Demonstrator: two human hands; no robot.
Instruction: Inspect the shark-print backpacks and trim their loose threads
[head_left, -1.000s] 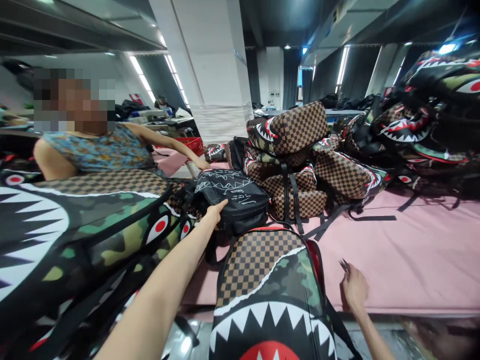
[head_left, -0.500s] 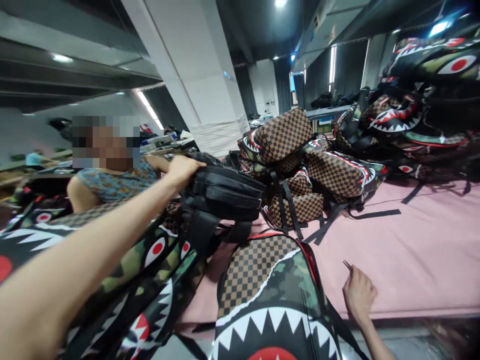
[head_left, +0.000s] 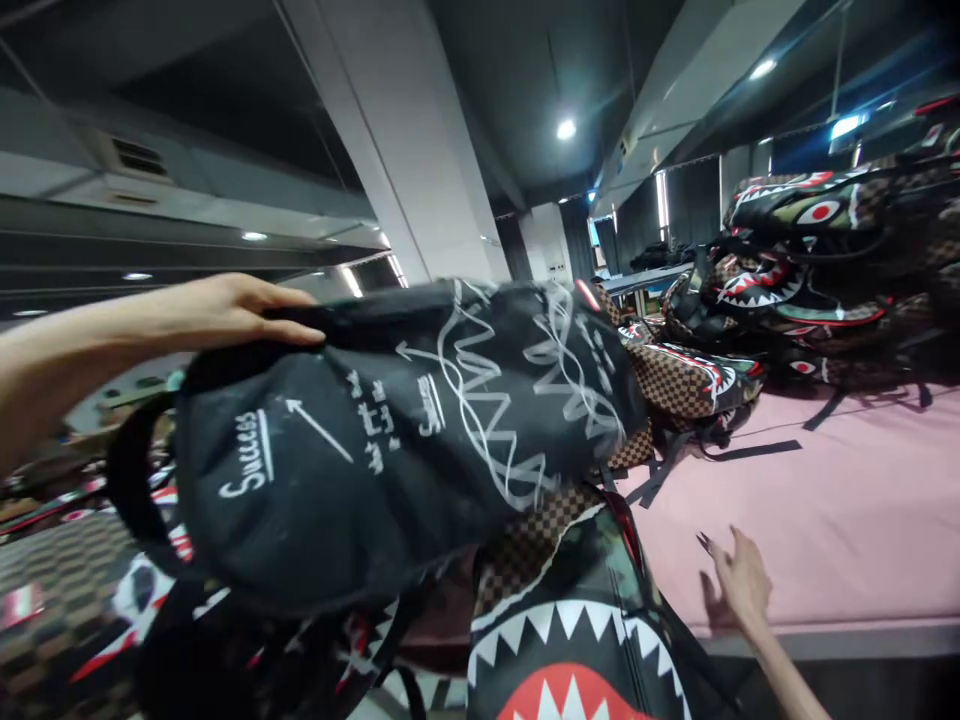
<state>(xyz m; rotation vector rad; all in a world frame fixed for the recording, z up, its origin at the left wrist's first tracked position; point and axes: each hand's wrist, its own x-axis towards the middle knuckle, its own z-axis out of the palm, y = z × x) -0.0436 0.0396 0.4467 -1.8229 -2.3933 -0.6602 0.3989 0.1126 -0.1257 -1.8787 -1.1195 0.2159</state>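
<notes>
My left hand (head_left: 262,310) grips the upper edge of a black backpack (head_left: 360,400), thumb and fingers pinched on it. The backpack is held up sideways, showing white lettering reading "Success", arrows and zigzag lines. Low on the right, my right hand (head_left: 742,580) hovers by the pink table with some fingers apart. A small pointed two-pronged tool (head_left: 703,542) sticks out of it; most of the tool is hidden. Below, in the middle, stands a backpack with a shark mouth (head_left: 574,640), checked and camouflage panels. The raised black backpack overlaps its top.
Checked shark backpacks (head_left: 679,385) lie beyond, on the pink table (head_left: 832,500). A taller pile of backpacks (head_left: 817,240) rises at the right. More bags (head_left: 60,580) lie at the lower left. A white pillar (head_left: 397,130) stands behind.
My left hand has lifted and turned the black backpack, so its lettered face shows and hides the co-worker. My right hand has shifted slightly right and its fingers have spread.
</notes>
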